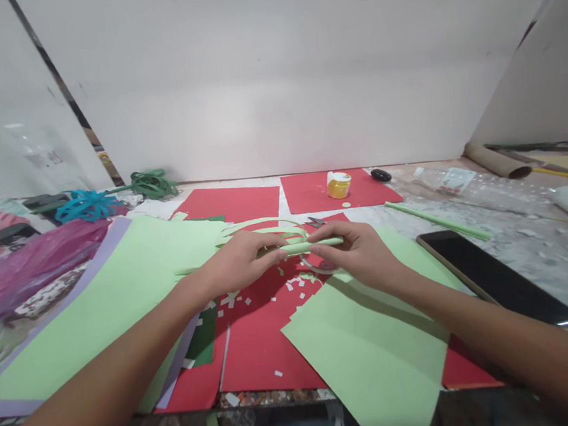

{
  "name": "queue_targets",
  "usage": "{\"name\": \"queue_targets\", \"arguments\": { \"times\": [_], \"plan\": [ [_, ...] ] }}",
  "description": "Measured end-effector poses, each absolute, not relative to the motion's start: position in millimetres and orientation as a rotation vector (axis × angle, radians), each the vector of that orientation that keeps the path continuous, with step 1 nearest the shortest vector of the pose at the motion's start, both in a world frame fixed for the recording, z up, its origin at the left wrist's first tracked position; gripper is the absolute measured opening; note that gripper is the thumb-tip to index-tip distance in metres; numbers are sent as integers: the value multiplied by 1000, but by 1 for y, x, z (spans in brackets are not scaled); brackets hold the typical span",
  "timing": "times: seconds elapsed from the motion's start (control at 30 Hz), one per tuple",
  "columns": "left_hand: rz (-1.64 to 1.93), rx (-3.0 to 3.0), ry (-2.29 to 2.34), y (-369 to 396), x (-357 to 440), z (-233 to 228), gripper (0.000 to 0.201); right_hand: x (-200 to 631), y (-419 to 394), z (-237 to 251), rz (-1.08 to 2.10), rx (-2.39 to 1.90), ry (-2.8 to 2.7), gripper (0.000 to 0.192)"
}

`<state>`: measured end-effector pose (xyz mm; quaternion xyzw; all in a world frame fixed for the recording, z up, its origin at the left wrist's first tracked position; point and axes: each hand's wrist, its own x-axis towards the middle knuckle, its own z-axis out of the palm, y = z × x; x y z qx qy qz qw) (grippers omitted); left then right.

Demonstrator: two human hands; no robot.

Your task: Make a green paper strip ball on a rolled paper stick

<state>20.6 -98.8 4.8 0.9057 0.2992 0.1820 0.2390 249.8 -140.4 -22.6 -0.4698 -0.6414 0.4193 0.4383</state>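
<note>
Two bare hands meet over a paper-strewn bench. From the left edge lie teal and green strip bundles [87,205], then a large pale green sheet [120,289]. The left hand [239,264] and right hand [358,253] each pinch one thin rolled green paper tube [312,244] above red paper [266,335]. A yellow jar [338,185] stands near the back edge; a dark phone [496,276] lies flat toward the right. No writing is legible.

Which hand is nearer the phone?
Right. The right hand sits just left of the phone; the left hand is farther left, beyond the right one.
</note>
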Motion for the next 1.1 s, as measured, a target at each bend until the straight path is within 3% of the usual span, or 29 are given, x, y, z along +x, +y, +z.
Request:
{"name": "queue_targets", "arguments": {
  "times": [0.37,0.83,0.97,1.1],
  "plan": [
    [608,2555,1056,-108,25,7,31,251,-131,-19,1282,-956,-1190,25],
    [735,2815,1336,-123,44,-10,27,234,-133,-14,1366,-819,-940,28],
    [828,2735,1334,-120,40,-5,37,256,-119,19,1182,-695,-1007,19],
    [903,2875,1419,-117,34,3,40,344,-112,92,590,-577,-1124,12]
  ]
}}
